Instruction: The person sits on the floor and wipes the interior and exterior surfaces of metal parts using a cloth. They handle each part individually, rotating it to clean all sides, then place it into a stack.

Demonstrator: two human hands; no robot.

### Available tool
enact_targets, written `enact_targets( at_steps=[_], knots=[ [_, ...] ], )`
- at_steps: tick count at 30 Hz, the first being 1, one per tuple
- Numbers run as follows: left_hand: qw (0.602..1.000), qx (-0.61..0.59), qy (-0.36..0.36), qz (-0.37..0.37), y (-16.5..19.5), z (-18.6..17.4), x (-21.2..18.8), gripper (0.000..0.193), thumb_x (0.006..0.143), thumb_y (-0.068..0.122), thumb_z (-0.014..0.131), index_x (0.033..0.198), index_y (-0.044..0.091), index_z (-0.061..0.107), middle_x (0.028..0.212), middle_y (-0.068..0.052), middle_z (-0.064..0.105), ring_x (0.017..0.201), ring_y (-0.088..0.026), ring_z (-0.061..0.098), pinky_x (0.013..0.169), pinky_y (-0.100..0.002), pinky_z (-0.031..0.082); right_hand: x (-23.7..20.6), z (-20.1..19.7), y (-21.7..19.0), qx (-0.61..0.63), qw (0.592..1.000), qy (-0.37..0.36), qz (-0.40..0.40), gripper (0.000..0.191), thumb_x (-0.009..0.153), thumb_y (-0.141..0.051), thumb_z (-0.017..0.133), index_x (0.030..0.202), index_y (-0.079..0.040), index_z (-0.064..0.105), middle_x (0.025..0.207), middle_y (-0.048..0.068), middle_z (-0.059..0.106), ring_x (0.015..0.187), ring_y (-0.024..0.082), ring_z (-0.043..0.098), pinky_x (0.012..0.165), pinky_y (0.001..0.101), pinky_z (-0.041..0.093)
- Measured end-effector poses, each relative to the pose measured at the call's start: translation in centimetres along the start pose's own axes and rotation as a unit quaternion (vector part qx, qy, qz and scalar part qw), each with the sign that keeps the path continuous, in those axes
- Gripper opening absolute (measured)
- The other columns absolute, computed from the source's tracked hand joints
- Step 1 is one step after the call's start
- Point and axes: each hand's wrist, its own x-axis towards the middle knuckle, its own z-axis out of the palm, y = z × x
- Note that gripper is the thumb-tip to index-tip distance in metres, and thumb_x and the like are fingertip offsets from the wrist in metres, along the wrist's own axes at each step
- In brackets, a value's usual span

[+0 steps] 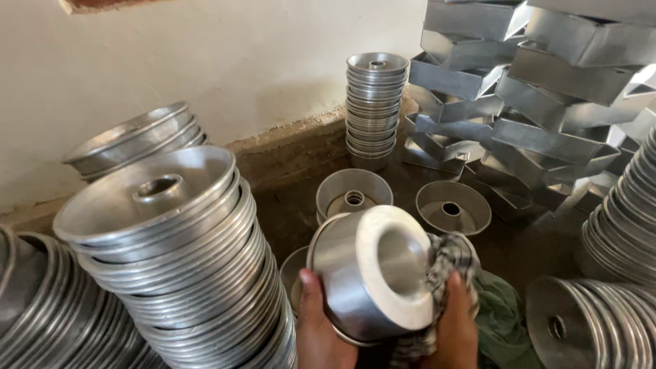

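Stacked metal bakeware on a dark floor (533, 253)

A leaning stack of round ring pans (184, 266) stands at left, a tall pan stack (374, 109) by the pale wall (225, 61), rectangular tins (526, 89) piled right, 2 loose ring pans (354, 193) (452, 207) between.

head camera, looking down and forward, close above hands, floor beyond

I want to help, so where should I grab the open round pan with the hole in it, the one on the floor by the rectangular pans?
Take the ring pan by its thin rim, coming from above. It sits upright with its mouth open, so fingers can pinch over the near edge. The center tube looks like another spot to hook. The pan beside it sits close, so the near or right side seems clearer.
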Motion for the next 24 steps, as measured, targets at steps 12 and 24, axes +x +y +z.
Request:
enact_targets(
  at_steps=[12,24],
  knots=[
    [0.862,0.396,-0.312,0.057,-2.4,-2.1,0.4,0.046,0.104,0.037,0.058,0.129,-0.001,0.065,0.122,-0.016,0.071,0.113,-0.022,0.065,0.1,-0.04,0.05,1.2,1.5,-1.9,0.235,0.958,-0.08,0.145,0.043,0.108,-0.027,0.055,0.135,0.006,0.059,0.117,0.022,0.067,0.099,0.027,0.066,0.081,0.04,0.053],
    [0.929,0.366,-0.06,0.001,2.9,-4.0,1.3,0.054,0.093,0.044,0.061,0.126,0.002,0.067,0.104,-0.011,0.075,0.1,-0.021,0.066,0.091,-0.036,0.051,0.1,-1.9,1.4,-0.03,0.942,-0.255,-0.216,0.052,0.078,-0.001,0.072,0.13,-0.002,0.063,0.129,0.021,0.066,0.122,0.029,0.062,0.103,0.0409,0.046]
  ],
)
